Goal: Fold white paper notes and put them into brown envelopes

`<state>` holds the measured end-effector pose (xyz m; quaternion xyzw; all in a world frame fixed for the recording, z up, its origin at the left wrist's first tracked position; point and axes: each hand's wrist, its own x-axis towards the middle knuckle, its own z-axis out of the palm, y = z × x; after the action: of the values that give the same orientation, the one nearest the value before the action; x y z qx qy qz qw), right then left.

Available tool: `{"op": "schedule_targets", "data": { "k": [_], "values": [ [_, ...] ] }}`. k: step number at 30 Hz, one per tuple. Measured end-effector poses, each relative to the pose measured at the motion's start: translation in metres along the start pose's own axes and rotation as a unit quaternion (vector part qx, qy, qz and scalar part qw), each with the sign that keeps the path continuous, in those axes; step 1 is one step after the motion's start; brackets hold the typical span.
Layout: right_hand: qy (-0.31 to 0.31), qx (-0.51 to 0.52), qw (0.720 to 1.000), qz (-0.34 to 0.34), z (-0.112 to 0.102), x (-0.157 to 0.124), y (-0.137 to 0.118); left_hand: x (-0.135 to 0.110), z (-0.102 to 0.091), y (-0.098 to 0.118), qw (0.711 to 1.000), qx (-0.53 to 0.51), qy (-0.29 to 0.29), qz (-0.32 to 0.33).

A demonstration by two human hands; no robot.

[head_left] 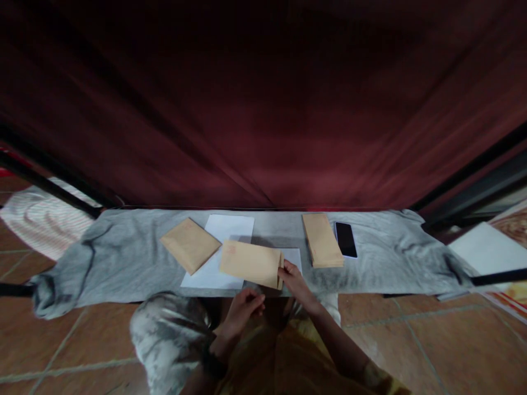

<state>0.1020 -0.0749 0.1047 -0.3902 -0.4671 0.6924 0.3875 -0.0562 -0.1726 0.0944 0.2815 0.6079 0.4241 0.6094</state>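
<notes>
A brown paper envelope [250,263] lies nearly level across the middle, with a small reddish mark at its left end. My right hand [294,280] grips its right end, where the paper edges stand slightly apart. Just below the envelope and apart from it is my left hand [242,310], its fingers curled in with nothing seen in them. Beneath the envelope are white sheets of paper, one on the left [220,278] and another partly covered on the right [294,254]. A wider stack of brown envelopes [190,245] sits at an angle over the left sheet.
A neat stack of brown envelopes [323,241] stands to the right, beside a dark-screened phone [346,240]. Grey cloth [135,258] covers the narrow surface. Behind it hangs a dark red curtain [263,137], with black bars [473,170] at both sides.
</notes>
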Motion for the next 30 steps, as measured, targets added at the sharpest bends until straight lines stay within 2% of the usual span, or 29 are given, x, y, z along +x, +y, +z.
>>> {"op": "schedule_targets", "data": {
  "k": [2, 3, 5, 7, 8, 9, 10, 13, 22, 28, 30],
  "values": [
    [-0.002, -0.021, 1.000, -0.018, -0.008, -0.002, -0.005, -0.008, -0.003, 0.003, 0.983, 0.153, 0.029, 0.101],
    [-0.011, -0.031, 0.999, -0.022, -0.012, -0.004, -0.008, -0.012, -0.005, 0.006, 0.949, 0.250, 0.055, 0.181],
    [-0.044, -0.041, 0.998, -0.015, -0.017, -0.010, -0.015, -0.017, -0.008, 0.017, 0.836, 0.427, 0.106, 0.328],
    [-0.083, -0.044, 0.996, 0.004, -0.020, -0.018, -0.022, -0.018, -0.011, 0.029, 0.716, 0.560, 0.122, 0.399],
    [-0.101, -0.043, 0.994, 0.014, -0.020, -0.022, -0.025, -0.016, -0.012, 0.035, 0.670, 0.609, 0.117, 0.409],
    [-0.114, -0.043, 0.992, 0.024, -0.020, -0.026, -0.028, -0.015, -0.012, 0.039, 0.637, 0.643, 0.108, 0.411],
    [-0.122, -0.042, 0.991, 0.033, -0.020, -0.029, -0.029, -0.013, -0.013, 0.042, 0.615, 0.666, 0.097, 0.410],
    [-0.131, -0.040, 0.989, 0.055, -0.020, -0.035, -0.031, -0.008, -0.012, 0.045, 0.597, 0.688, 0.071, 0.408],
    [-0.118, -0.119, 0.986, 0.025, -0.034, -0.033, -0.018, -0.014, -0.007, 0.042, 0.612, 0.677, 0.064, 0.404],
    [-0.019, -0.152, 0.988, 0.007, -0.045, -0.030, -0.005, -0.017, -0.012, 0.041, 0.634, 0.662, 0.052, 0.396],
    [-0.005, -0.149, 0.989, 0.013, -0.049, -0.030, -0.003, -0.017, -0.014, 0.040, 0.638, 0.661, 0.047, 0.392]
  ]
}}
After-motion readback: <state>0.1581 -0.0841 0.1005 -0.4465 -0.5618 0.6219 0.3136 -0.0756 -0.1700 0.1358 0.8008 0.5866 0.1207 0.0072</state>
